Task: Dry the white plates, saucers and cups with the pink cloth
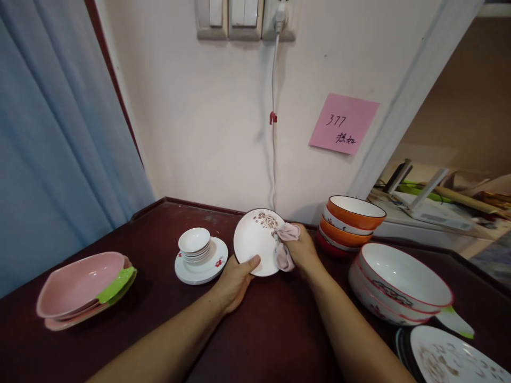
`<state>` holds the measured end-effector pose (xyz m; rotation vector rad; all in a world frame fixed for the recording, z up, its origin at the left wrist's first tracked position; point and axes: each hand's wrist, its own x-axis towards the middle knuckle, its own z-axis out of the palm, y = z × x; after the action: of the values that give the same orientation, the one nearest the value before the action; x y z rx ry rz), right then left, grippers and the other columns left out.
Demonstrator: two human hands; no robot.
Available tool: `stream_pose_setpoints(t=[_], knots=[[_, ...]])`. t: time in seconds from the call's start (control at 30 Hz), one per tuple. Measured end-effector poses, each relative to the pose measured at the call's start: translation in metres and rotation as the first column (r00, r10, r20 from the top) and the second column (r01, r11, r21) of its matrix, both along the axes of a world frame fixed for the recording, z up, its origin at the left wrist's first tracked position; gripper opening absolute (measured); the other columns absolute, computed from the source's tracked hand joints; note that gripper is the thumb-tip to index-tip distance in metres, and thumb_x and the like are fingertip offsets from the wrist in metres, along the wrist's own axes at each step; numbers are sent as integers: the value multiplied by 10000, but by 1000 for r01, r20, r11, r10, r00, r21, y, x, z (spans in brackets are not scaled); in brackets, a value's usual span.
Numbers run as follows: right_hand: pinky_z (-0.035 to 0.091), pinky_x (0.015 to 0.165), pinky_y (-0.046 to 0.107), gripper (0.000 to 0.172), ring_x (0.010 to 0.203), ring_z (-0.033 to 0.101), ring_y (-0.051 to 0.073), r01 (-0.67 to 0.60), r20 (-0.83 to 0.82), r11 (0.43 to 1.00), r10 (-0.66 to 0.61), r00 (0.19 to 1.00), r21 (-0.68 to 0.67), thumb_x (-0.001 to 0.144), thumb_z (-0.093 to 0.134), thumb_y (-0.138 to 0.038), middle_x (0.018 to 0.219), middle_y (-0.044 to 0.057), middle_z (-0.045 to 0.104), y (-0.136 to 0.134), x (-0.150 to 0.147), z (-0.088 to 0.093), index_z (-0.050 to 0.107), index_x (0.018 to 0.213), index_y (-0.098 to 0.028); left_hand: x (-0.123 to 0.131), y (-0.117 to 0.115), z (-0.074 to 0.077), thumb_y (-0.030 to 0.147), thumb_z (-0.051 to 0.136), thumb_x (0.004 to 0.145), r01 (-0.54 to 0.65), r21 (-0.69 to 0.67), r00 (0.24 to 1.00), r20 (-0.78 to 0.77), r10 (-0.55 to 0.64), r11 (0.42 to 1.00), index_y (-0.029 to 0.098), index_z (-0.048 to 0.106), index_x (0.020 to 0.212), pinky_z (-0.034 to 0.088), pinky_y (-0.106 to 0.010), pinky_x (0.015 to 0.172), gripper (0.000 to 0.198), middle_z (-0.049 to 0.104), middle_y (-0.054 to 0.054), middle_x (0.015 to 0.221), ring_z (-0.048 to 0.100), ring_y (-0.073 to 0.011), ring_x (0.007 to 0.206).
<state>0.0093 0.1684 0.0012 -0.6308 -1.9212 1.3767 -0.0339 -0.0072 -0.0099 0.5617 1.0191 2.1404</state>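
Observation:
My left hand (235, 279) grips the lower rim of a small white plate (255, 239) with a brown flower print, held tilted above the dark red table (263, 330). My right hand (304, 250) is closed on a pale pink cloth (284, 247) pressed against the plate's right edge. Just left of the plate, a stack of small white bowls (194, 243) sits on white saucers (202, 263).
Pink dishes with a green piece (85, 284) lie at the far left. Stacked orange bowls (349, 221) stand to the right, large white bowls with red rims (399, 284) nearer, and a patterned plate (451, 361) at the bottom right. A white cable (273, 133) hangs down the wall beside a pink note (343, 123).

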Motion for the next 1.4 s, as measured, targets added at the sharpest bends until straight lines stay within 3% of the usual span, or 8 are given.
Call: stream_pose_setpoints(t=[0.13,0.37,0.53,0.7,0.87,1.1,1.3,1.4], knots=[[485,709,302,390,805,617,204,-147,-200,965,103,974,-218,652,709,-393,916,68,699,0,-4,-5,618,950,-158,-1,-2,-1,245,671,818,53,-27,999,-1,-53,998,157,549,1316,405,-439,1027,520,600,-153,1312,549,-303,1204],[428,579,246,130,601,532,135,-378,26,910,380,925,169,723,625,-266,649,-18,619,23,32,41,648,809,-172,-3,-5,0,205,683,786,226,-78,974,46,-223,971,126,594,1266,412,-482,1004,495,645,-179,1235,606,-333,1124],[438,605,252,139,639,559,146,-346,76,901,338,938,264,718,590,-230,687,-7,647,23,30,41,667,817,-171,-1,-2,-2,127,723,712,191,-131,981,52,-186,973,72,636,1197,408,-490,1009,496,670,-205,1176,625,-348,1090],[500,723,314,333,793,636,211,-174,-188,974,145,971,-144,622,753,-384,866,59,720,11,6,-1,670,853,-158,-4,2,-4,151,726,730,14,-53,996,86,-10,999,108,592,1263,398,-458,1041,551,644,-178,1237,591,-315,1154],[531,768,366,486,837,676,247,-203,-251,820,75,965,-535,554,810,-406,967,95,731,-22,-6,-26,673,948,-157,-6,1,2,168,702,777,-36,37,998,43,34,999,169,531,1336,372,-418,1074,584,604,-138,1312,525,-280,1241],[524,704,318,284,740,644,213,-208,-273,951,143,952,-228,660,765,-400,834,37,721,10,15,5,676,836,-196,-4,-6,5,190,680,793,192,-4,981,20,-192,981,141,610,1245,415,-452,1022,461,626,-163,1272,560,-315,1194],[449,582,252,142,599,530,146,-264,-151,963,269,951,56,613,785,-250,623,-29,622,24,32,34,644,606,-242,-5,0,-3,177,718,747,166,-142,981,128,-148,976,82,669,1128,467,-472,958,396,694,-197,1126,658,-317,1023],[475,661,259,128,667,573,157,-196,-157,980,189,969,-28,589,787,-239,675,-30,653,19,25,27,669,640,-247,-4,2,-4,130,740,706,119,-129,987,128,-102,984,67,666,1126,467,-455,965,431,699,-202,1112,657,-319,1025]])
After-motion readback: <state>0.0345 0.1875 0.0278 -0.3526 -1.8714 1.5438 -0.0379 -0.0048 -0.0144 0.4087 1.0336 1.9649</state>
